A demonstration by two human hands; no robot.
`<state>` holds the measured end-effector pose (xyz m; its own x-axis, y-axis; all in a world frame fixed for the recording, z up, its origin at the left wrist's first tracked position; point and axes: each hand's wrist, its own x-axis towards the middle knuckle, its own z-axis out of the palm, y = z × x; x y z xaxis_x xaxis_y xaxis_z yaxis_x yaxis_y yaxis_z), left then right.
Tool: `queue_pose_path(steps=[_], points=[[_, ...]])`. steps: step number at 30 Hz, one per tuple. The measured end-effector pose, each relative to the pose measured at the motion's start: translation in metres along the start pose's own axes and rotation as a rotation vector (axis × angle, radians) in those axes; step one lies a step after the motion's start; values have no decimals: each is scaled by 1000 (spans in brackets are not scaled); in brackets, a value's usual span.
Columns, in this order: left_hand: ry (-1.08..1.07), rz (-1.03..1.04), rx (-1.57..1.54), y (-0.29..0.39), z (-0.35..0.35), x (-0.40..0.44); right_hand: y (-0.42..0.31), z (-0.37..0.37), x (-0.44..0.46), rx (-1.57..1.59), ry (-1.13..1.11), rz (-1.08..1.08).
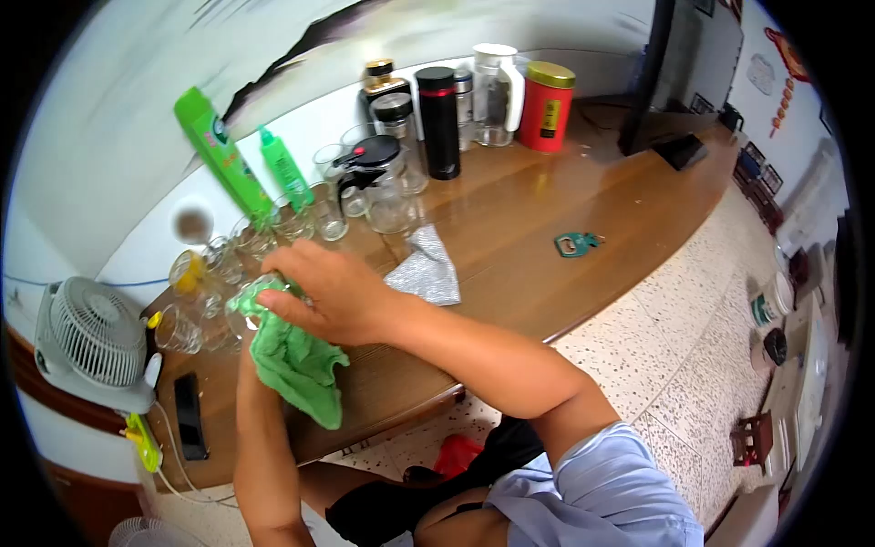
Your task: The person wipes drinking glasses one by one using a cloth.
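Bright, diffuse light, pale sheen on the brown table [510, 205], strong fisheye curvature, black corners.

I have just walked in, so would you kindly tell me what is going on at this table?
A person at a wooden table grips a green cloth in the right hand, with part of a clear glass object showing at its edge. The left hand is mostly hidden behind the cloth, so its grip is unclear. Drinking glasses are clustered just beyond, beside a glass teapot. A silvery cloth lies near the right forearm.
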<state>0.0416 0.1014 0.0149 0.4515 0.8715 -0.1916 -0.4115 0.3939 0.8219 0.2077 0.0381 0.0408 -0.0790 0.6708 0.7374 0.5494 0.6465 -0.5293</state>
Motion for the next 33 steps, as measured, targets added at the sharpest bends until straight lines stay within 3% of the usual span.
queue_pose_path(steps=[2, 5, 8, 10, 13, 17, 19, 21, 22, 25, 28, 30, 31, 33], points=[[45, 99, 89, -1, -2, 1, 9, 4, 3, 64, 13, 14], [1, 560, 840, -4, -47, 14, 16, 5, 5, 157, -22, 165], [-157, 839, 985, 2, -59, 14, 26, 8, 6, 195, -107, 263], [-202, 723, 876, 0, -69, 16, 26, 6, 7, 207, -137, 282], [-196, 436, 562, -1, -62, 18, 12, 13, 5, 169, 170, -24], [-128, -27, 36, -4, -40, 16, -4, 0, -2, -22, 52, -33], [-216, 221, 272, -4, -45, 17, 2, 2, -1, -22, 59, -38], [-217, 539, 525, -5, -42, 5, 9, 5, 1, 86, -11, 136], [-107, 588, 721, 0, -55, 22, 13, 7, 1, 142, -47, 224], [-62, 877, 1087, 1, -59, 18, 27, 15, 4, 202, -90, 284], [-75, 402, 526, -2, -33, 8, 17, 13, 1, 209, 3, 237], [-78, 154, 217, -3, -24, 10, 8, 12, 0, 126, 124, 20], [-87, 83, 116, -4, -23, 12, 5, 11, 0, 84, 184, -88], [-104, 67, 50, -6, -28, 20, 0, 1, -2, 20, 58, -80]])
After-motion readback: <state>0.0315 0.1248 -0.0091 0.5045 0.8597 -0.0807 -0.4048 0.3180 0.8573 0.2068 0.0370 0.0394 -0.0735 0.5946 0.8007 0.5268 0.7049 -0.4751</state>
